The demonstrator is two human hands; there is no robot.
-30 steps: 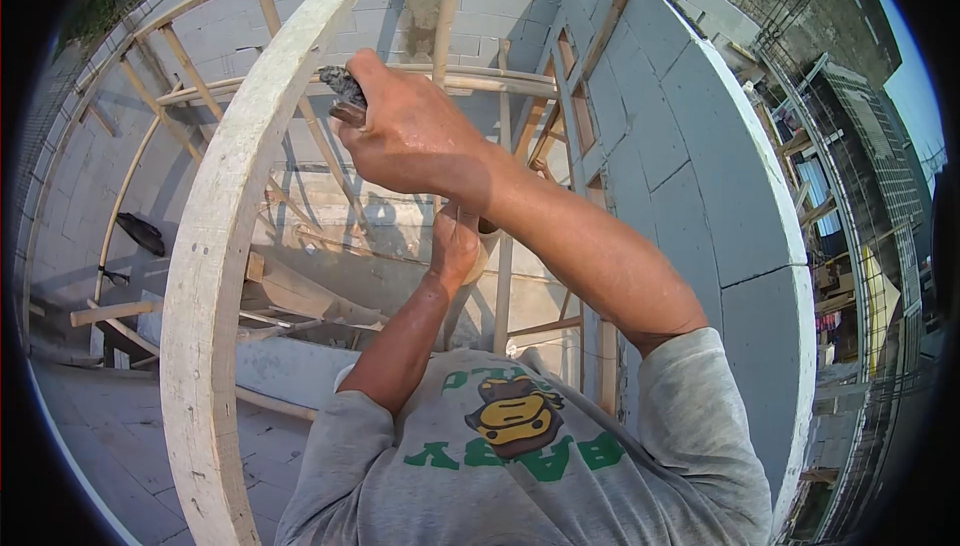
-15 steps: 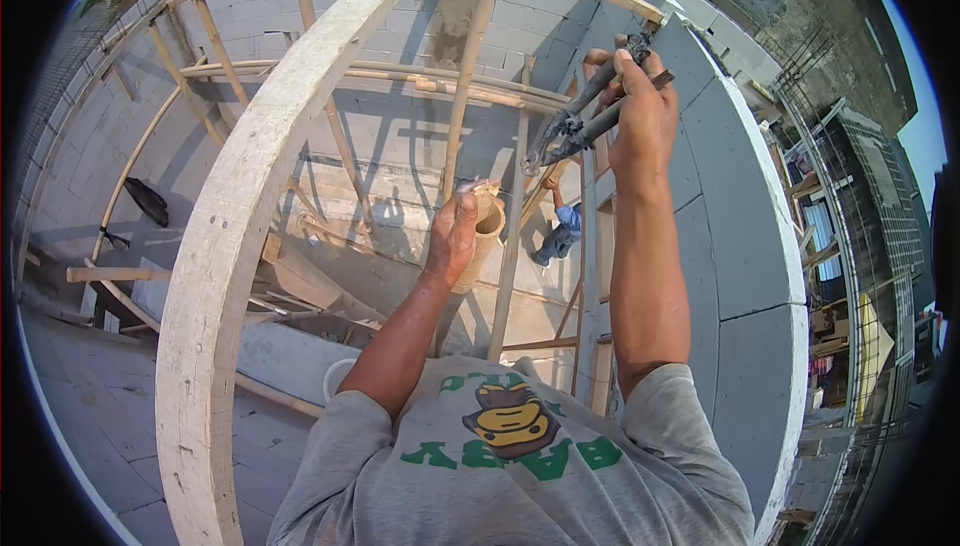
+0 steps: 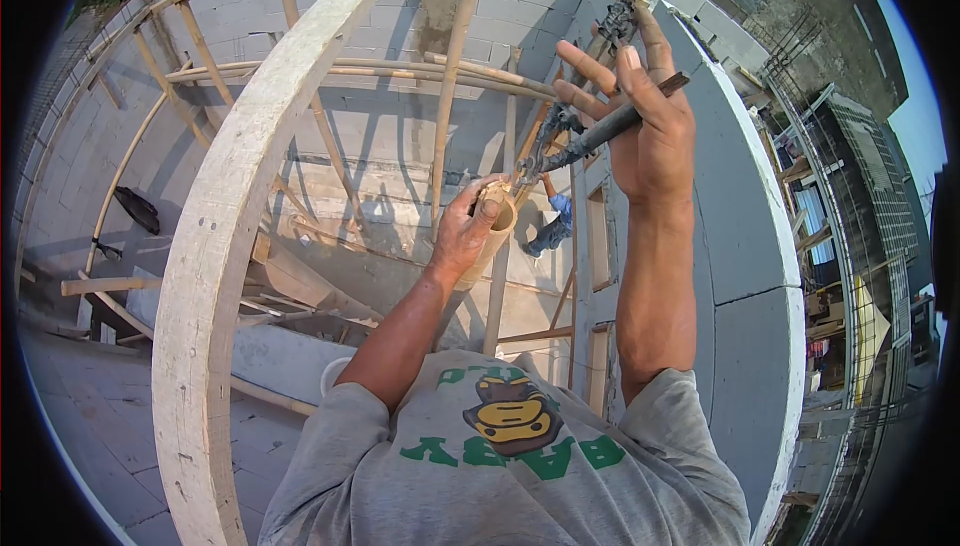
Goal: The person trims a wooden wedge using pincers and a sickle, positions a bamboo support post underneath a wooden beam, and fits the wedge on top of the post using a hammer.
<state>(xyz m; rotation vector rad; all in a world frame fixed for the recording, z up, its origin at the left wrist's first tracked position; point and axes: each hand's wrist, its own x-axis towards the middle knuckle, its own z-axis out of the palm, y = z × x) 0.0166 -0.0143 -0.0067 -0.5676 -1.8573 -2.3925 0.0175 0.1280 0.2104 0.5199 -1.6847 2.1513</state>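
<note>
My right hand (image 3: 650,126) holds a pair of pliers (image 3: 595,139) with dark, wrapped handles. One handle lies between thumb and palm, while the fingers spread out around the other. The handles are apart, and the jaws point down to the left, right by my left hand (image 3: 470,231). That hand is closed at the hollow top end of a bamboo pole (image 3: 487,258), its thumb pressed near the rim. A pale, splintered bit (image 3: 494,194) shows at its fingertips; I cannot tell whether it is part of the pole.
A long wooden beam (image 3: 200,286) runs along my left. Grey block wall (image 3: 745,226) rises close on my right. Bamboo props (image 3: 460,76) and crosspieces stand ahead. Far below, a person in blue (image 3: 555,226) is beside the poles.
The pliers have come down and left, their jaws now at my left hand. My right fingers have spread and the handles have parted further. The left hand keeps its place at the bamboo pole.
</note>
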